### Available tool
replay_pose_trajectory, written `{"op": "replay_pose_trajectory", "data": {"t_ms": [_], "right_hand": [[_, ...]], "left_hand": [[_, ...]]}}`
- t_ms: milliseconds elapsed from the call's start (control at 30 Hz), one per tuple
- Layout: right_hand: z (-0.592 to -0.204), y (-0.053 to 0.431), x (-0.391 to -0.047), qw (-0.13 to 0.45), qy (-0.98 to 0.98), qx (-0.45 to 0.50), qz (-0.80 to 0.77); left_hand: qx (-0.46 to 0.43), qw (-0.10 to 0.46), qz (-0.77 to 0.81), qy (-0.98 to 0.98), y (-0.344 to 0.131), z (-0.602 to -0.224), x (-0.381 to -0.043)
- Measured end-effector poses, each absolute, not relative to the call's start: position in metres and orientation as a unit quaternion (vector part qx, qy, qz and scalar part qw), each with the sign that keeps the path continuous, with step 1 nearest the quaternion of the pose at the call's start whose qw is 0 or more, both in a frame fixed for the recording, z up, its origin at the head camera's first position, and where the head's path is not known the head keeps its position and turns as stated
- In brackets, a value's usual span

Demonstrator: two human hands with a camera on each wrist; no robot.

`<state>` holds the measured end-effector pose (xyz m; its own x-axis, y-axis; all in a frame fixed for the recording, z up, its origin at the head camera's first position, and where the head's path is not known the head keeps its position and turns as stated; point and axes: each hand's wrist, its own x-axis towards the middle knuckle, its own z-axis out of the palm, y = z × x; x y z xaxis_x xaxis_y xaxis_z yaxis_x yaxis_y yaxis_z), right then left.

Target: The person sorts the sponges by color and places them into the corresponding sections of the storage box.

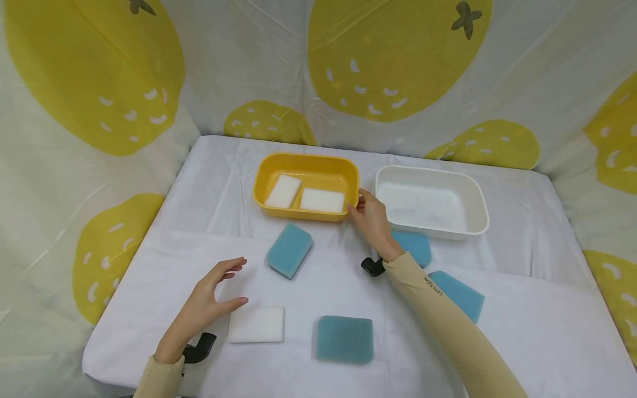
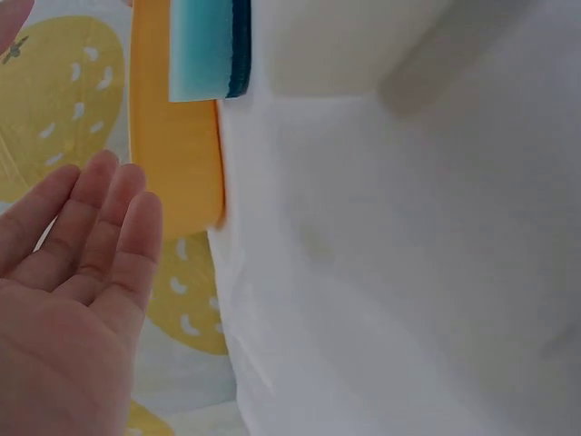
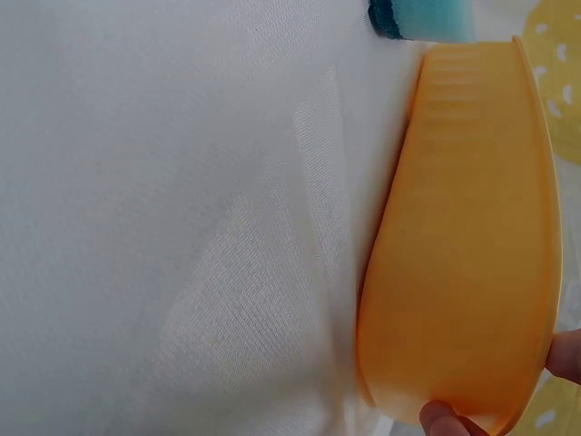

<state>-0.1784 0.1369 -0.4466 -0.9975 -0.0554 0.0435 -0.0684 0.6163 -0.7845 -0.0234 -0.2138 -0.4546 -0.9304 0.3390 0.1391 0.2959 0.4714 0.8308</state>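
My right hand (image 1: 373, 221) grips the right end of a yellow plastic tub (image 1: 306, 213); in the right wrist view its thumb and a finger show at the tub's wall and rim. Inside the tub lie two white sponges, one tilted (image 1: 283, 190) and one lengthwise (image 1: 322, 200). My left hand (image 1: 201, 304) holds nothing, its fingers and thumb spread apart. Nearest to it, on the cloth, is another white sponge (image 1: 256, 325). A blue sponge (image 1: 290, 250) with a darker scouring side sits just in front of the tub.
Right of the tub stands a white tub (image 1: 432, 228) with no sponge visible inside. One blue sponge (image 1: 345, 338) lies near the front. Two more, a nearer one (image 1: 459, 296) and a farther one (image 1: 415, 247), are partly covered by my right forearm. White cloth (image 1: 164, 309) covers the table.
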Motion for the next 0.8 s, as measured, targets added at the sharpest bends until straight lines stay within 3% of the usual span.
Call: {"op": "replay_pose_trajectory", "data": {"t_ms": [167,800], "right_hand": [[-0.446,0.137,-0.179,0.006,-0.899,0.032,0.436],[-0.445,0.135,-0.178,0.018,-0.898,0.035,0.437]], "left_hand": [[0.185,0.051,0.48,0.856,-0.218,-0.465,-0.012],[0.216,0.066,0.448,0.865,-0.223,-0.484,0.019]]}}
